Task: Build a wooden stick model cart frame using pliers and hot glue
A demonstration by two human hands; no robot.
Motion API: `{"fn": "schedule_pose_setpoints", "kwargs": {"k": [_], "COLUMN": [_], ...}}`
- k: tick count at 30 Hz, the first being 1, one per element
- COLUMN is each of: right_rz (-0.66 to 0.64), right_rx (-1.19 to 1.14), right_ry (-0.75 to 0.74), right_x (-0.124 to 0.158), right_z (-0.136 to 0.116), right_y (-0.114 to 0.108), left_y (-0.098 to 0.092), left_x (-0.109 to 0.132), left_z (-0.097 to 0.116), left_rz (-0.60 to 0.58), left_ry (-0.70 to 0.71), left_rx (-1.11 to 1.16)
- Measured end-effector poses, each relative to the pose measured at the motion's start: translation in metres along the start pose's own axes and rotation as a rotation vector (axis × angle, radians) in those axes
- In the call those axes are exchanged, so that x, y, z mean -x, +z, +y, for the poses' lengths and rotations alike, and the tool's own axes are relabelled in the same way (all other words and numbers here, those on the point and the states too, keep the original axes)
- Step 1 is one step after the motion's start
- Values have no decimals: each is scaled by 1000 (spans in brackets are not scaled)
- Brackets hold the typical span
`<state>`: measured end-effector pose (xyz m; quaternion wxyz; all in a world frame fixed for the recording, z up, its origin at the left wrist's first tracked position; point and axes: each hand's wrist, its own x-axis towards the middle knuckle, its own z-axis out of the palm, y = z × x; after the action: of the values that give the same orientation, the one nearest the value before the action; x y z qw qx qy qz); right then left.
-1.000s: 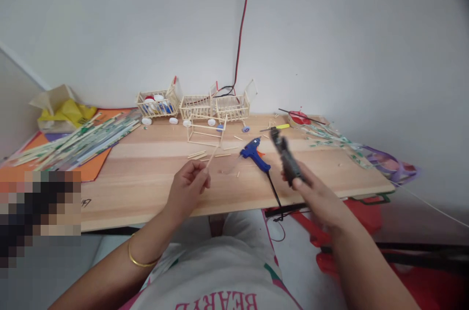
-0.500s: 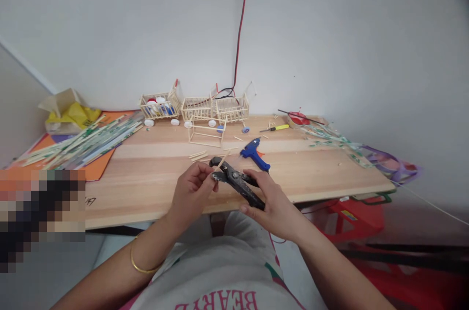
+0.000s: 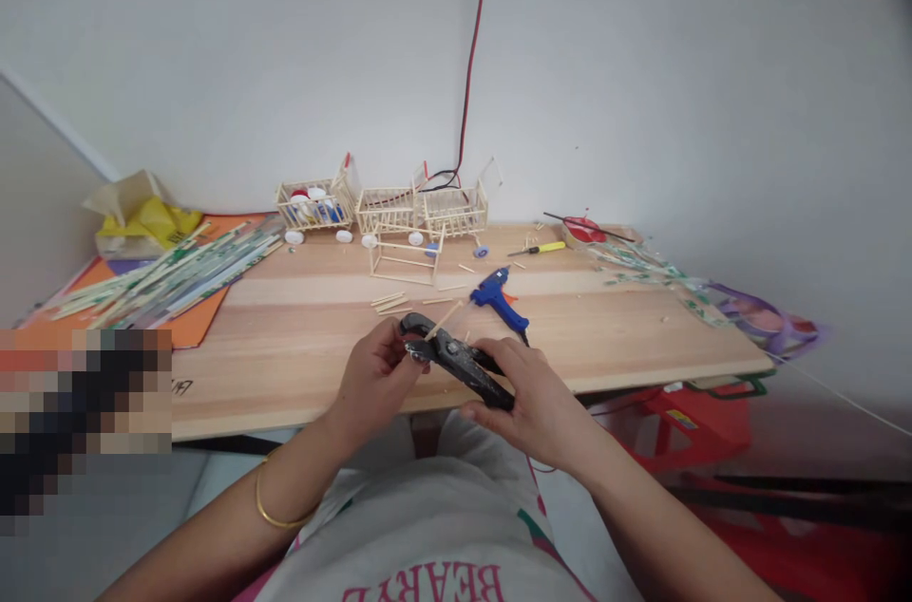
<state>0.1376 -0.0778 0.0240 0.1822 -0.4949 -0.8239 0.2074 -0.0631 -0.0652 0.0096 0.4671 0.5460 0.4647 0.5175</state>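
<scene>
Near the table's front edge, my right hand (image 3: 523,388) grips the handles of a black cutter (image 3: 456,353), whose jaws point up and to the left. A thin wooden stick (image 3: 443,322) lies across the jaws and slants up to the right. Beside the jaws, my left hand (image 3: 377,374) has its fingers pinched on the stick's lower end, which is partly hidden. Short cut sticks (image 3: 390,303) lie on the table just beyond. Behind them stands an open stick frame (image 3: 405,260). A blue glue gun (image 3: 499,298) lies to the right of the stick.
Three small stick carts (image 3: 313,205) stand along the wall. Bundled sticks (image 3: 178,274) and a yellow bag (image 3: 149,224) are at the left. A yellow-handled screwdriver (image 3: 550,247), red tape roll (image 3: 584,229) and plastic scraps (image 3: 655,270) lie at the right.
The stick now sits deeper across the cutter's jaws and sticks out further to the upper right. The jaws have moved slightly left, and the whole view has shifted a little.
</scene>
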Motion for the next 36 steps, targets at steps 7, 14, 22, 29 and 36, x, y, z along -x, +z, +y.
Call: {"fn": "schedule_pose_setpoints", "kwargs": {"k": [7,14,22,29,36], "right_rz": [-21,-78,-194,-349,-383], "right_rx": [-37,93,85,-78,-118], "right_ry": [-9,-37,7,-144,-140], "right_x": [-6,-13,-22,-23,-23], "right_z": [4,13,28,30,25], "right_y": [4,9,18,8,5], "left_y": [-5,-9,-11,-40,-37], "left_x": [-4,-8,-17,-34,-34], "left_z": [0,-7,-33,-13,-8], "left_rz": [-49,-60,-144,-715,-730], "left_ry": [37,-42,-262,-386,-484], "left_rx": [-31,-40,248,372,360]}}
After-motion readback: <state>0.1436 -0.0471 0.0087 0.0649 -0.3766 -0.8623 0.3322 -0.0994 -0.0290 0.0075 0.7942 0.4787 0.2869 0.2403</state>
